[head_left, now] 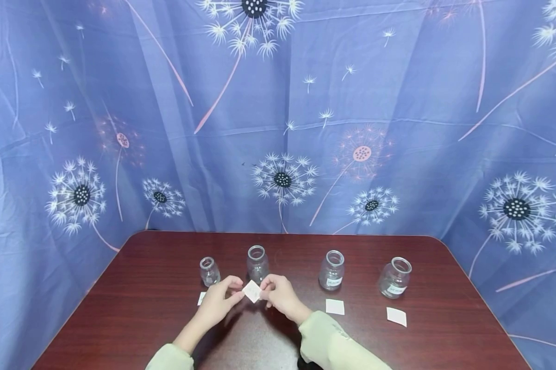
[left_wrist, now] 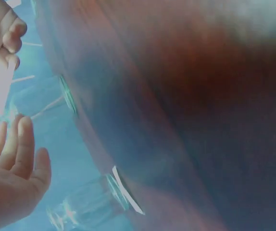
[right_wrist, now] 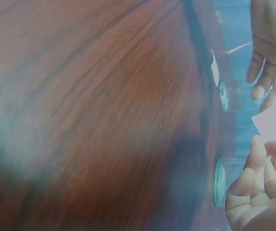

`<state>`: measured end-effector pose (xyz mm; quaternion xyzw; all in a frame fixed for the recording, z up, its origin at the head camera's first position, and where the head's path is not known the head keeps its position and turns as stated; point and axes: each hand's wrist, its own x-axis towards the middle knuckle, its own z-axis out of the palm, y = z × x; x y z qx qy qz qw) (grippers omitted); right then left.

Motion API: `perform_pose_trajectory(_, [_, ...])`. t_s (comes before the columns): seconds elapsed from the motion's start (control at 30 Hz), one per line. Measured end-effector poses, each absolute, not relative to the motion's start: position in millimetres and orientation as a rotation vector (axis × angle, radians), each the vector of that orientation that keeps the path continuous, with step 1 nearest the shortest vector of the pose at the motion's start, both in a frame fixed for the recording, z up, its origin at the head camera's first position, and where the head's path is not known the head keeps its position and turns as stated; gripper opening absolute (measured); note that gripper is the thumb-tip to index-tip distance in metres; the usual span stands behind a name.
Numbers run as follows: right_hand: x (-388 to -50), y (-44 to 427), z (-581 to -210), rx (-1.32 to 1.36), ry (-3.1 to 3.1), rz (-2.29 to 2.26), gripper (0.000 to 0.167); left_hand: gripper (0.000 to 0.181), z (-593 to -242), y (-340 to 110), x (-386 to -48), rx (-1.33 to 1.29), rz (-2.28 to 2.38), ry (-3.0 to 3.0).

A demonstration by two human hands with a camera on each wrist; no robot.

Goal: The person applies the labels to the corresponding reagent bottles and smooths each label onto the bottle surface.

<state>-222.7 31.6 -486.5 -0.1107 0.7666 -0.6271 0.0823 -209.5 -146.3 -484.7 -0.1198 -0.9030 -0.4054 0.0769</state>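
Just before the second-from-left glass jar point(head_left: 257, 268), a small white paper square point(head_left: 252, 291) is pinched at its edges, thumb to fingertip, by the left hand point(head_left: 218, 301) and right hand point(head_left: 281, 295); left of that jar stands a smaller jar point(head_left: 210, 273).

I can read no words from here: the white label point(head_left: 334, 281) on the third glass jar point(head_left: 332, 266), the fourth jar's point(head_left: 393, 277) label point(head_left: 396, 290), and perhaps the held paper square point(head_left: 252, 291) carry print too faint.
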Motion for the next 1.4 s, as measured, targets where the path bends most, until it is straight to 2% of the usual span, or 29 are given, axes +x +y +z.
perform_pose_trajectory(0.27, [-216.1,28.3,-486.7,-0.281,2.129,-1.963,0.012,0.01,-480.8,-140.1,-201.9,-0.267,-1.336,-2.627])
perform_pose_trajectory(0.6, [-202.6,28.5,-489.1,-0.248,2.014,-2.003,0.013,0.011,-484.8,-139.7,-196.5,-0.25,-1.403,-2.613])
perform_pose_trajectory(0.77, [-201.0,28.6,-490.1,-0.249,2.006,-2.02,0.018,0.012,-485.6,-140.2,-195.9,-0.255,-1.413,-2.608])
perform_pose_trajectory(0.93, [-193.0,29.3,-467.0,-0.269,2.059,-2.077,0.028,0.013,-485.3,-141.1,-195.9,-0.224,-1.392,-2.579])
perform_pose_trajectory(1.1, [-187.4,28.9,-448.2,-0.379,2.164,-2.027,0.029,0.013,-484.6,-141.0,-195.8,-0.219,-1.393,-2.595])
perform_pose_trajectory(1.4, [-185.3,28.0,-441.3,-0.44,2.264,-1.963,0.028,0.013,-481.3,-139.5,-193.5,-0.265,-1.41,-2.611])
